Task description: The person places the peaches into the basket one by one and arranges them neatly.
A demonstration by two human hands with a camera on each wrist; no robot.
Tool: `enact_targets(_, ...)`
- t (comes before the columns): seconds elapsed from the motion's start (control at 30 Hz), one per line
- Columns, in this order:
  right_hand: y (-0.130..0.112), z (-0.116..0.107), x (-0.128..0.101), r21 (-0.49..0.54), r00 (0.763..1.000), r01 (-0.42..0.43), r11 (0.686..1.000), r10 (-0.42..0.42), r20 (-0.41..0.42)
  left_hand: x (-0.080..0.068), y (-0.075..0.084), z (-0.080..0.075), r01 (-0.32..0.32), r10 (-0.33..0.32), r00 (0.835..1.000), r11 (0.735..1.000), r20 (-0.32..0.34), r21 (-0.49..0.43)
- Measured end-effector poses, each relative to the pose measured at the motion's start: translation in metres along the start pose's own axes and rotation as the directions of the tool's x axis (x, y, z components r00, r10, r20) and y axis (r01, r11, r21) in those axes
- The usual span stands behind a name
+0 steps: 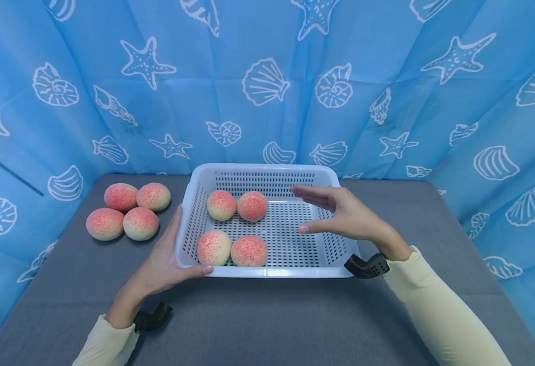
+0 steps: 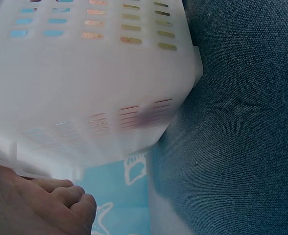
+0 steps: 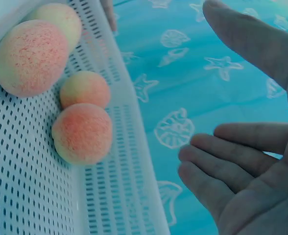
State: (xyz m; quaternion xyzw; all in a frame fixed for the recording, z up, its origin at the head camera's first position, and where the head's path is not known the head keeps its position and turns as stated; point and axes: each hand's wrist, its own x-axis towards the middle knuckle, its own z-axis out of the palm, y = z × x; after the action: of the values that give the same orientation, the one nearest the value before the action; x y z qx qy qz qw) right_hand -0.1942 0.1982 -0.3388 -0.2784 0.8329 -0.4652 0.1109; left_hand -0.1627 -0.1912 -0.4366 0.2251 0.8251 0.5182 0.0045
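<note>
While my left hand (image 1: 164, 264) grips the basket (image 1: 267, 273) rim, my right hand (image 1: 340, 213) hovers open and empty above it; next, the four peaches (image 1: 127, 211) near the counter's far-left corner.

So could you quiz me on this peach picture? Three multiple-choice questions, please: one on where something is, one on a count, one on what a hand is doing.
1. Where do the loose peaches lie?
A. on the table left of the basket
B. right of the basket
C. in the person's lap

2. How many peaches are in the basket?
A. two
B. four
C. six

3. What is the right hand doing?
A. gripping a peach
B. hovering open over the basket, holding nothing
C. resting flat on the table

Answers:
1. A: four peaches sit grouped on the grey table by the basket's left side.
2. B: two at the back, two at the front.
3. B: its fingers are straight and empty, while the left hand holds the basket's front left corner.
</note>
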Motion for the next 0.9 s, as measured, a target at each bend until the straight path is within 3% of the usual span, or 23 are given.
enact_targets(0.17, 0.008, -0.002, -0.031, -0.062, 0.985, -0.021, 0.998, 0.01, -0.171, -0.001, -0.001, 0.0, 0.014, -0.014, 1.0, 1.0, 0.0, 0.007)
enact_targets(0.37, 0.023, 0.007, -0.065, -0.127, 0.947, -0.126, 0.984, 0.081, -0.312, -0.002, -0.001, -0.001, 0.047, -0.047, 0.999, 0.998, -0.003, 0.043)
enact_targets(0.47, 0.034, 0.015, -0.078, -0.119, 0.938, -0.166, 0.979, 0.119, -0.325, -0.002, 0.0, -0.002, 0.054, -0.053, 0.999, 0.997, -0.008, 0.064)
enact_targets(0.6, 0.048, 0.026, -0.087, -0.095, 0.944, -0.182, 0.979, 0.147, -0.295, -0.001, 0.0, -0.001, 0.038, -0.038, 0.999, 0.998, -0.005, 0.048)
enact_targets(0.77, 0.057, 0.035, -0.089, -0.091, 0.957, -0.149, 0.985, 0.12, -0.266, 0.0, 0.0, 0.0, 0.022, -0.022, 1.0, 0.999, -0.002, 0.032)
enact_targets(0.9, 0.062, 0.04, -0.089, -0.018, 0.966, -0.088, 0.996, 0.081, -0.247, -0.001, 0.001, 0.0, 0.023, -0.023, 1.0, 0.999, -0.001, 0.029)
